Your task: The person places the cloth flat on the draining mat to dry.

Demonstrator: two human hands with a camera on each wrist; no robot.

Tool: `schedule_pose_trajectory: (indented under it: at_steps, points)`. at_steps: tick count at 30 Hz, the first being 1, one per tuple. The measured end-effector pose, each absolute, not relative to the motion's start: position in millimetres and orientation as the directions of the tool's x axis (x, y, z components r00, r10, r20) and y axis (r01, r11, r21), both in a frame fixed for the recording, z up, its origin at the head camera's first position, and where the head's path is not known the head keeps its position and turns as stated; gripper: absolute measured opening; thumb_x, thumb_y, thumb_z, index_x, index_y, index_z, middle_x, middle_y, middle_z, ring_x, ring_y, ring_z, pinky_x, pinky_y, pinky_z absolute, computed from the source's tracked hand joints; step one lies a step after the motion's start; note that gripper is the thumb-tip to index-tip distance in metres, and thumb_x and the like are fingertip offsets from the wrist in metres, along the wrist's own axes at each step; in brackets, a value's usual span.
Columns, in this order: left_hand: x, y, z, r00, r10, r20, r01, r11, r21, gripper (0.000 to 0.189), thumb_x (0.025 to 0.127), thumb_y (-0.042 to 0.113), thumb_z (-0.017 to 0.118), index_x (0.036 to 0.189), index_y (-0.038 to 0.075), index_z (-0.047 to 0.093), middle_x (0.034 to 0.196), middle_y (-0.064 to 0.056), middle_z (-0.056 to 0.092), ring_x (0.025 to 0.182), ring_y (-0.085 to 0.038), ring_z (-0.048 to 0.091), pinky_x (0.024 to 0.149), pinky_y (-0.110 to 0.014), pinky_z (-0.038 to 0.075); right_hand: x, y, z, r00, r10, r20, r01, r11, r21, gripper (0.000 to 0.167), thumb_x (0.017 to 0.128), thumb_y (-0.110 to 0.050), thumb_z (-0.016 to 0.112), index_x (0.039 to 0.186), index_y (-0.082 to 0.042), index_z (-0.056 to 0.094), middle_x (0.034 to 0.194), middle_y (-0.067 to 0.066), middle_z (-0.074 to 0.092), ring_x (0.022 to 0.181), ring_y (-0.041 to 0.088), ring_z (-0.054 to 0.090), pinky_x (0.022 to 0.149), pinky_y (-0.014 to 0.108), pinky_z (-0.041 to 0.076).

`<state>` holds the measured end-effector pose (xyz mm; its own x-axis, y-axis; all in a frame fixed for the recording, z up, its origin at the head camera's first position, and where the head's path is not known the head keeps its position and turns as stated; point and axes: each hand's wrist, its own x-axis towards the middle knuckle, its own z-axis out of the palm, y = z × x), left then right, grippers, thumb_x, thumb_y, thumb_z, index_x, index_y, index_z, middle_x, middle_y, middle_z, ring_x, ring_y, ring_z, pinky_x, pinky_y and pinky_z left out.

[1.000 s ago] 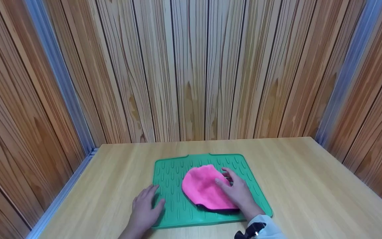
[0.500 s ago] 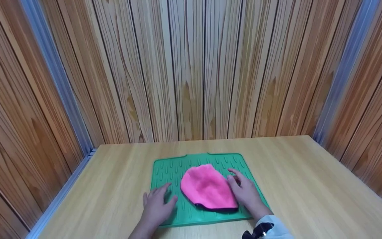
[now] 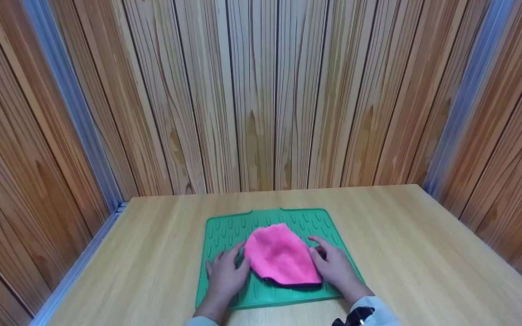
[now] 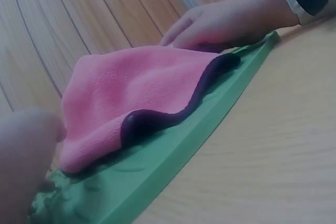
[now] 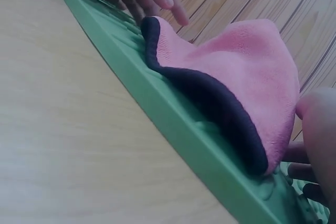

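Note:
A soft pink cap with a dark edge lies loosely puffed up on a ribbed green mat. My left hand is at the cap's left side, thumb and fingertips right at the fabric. On the opposite side, my right hand has its thumb near the cap's right edge, fingers loosely bent over the mat. From the left wrist, the dark rim shows raised in a wave above the mat. In the right wrist view, my right thumb meets the pink cloth, with fingers lower down by the mat.
The mat lies on a light wooden table near its front. Behind the table stands a wood-plank wall, with metal posts at the corners. A dark band is on my right wrist.
My left hand has moved right, from the mat's left edge to the cap. My right hand has drawn back off the cap's top to its right side. The cap has barely changed.

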<state>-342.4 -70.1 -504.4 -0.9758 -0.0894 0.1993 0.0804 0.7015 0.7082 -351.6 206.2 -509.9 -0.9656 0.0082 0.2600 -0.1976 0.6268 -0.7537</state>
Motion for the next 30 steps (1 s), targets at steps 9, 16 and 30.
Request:
schedule_pose_trajectory:
  at_steps: [9, 16, 30]
  points:
    - [-346.9, -60.7, -507.8, -0.969, -0.044, 0.243, 0.138, 0.722, 0.678, 0.042, 0.094, 0.028, 0.072, 0.135, 0.023, 0.065, 0.129, 0.000, 0.068, 0.137, -0.040, 0.042, 0.118, -0.069, 0.003, -354.6, 205.1, -512.5, -0.962, -0.036, 0.271, -0.228, 0.652, -0.723, 0.031, 0.100, -0.023, 0.065, 0.131, -0.019, 0.066, 0.095, -0.007, 0.068, 0.098, 0.017, 0.061, 0.091, 0.045, 0.051]
    - [-345.2, -60.7, -510.4, -0.972, -0.009, 0.237, 0.141, 0.783, 0.606, 0.048, 0.090, 0.035, 0.075, 0.135, 0.021, 0.065, 0.130, -0.006, 0.065, 0.130, -0.040, 0.044, 0.117, -0.069, 0.010, -351.4, 200.2, -511.6, -0.958, -0.082, 0.273, -0.255, 0.675, -0.692, 0.027, 0.099, -0.026, 0.067, 0.126, -0.024, 0.067, 0.093, -0.009, 0.065, 0.097, 0.016, 0.057, 0.091, 0.045, 0.050]
    - [-344.5, -63.0, -508.7, -0.966, -0.026, 0.257, 0.185, 0.623, 0.760, 0.020, 0.083, 0.012, 0.082, 0.081, 0.022, 0.064, 0.076, 0.005, 0.053, 0.086, -0.019, 0.048, 0.087, -0.044, 0.036, -351.6, 199.1, -511.8, -0.929, -0.089, 0.359, -0.330, 0.635, -0.698, 0.017, 0.098, -0.017, 0.067, 0.114, -0.022, 0.071, 0.084, -0.009, 0.059, 0.080, 0.013, 0.055, 0.073, 0.029, 0.049]
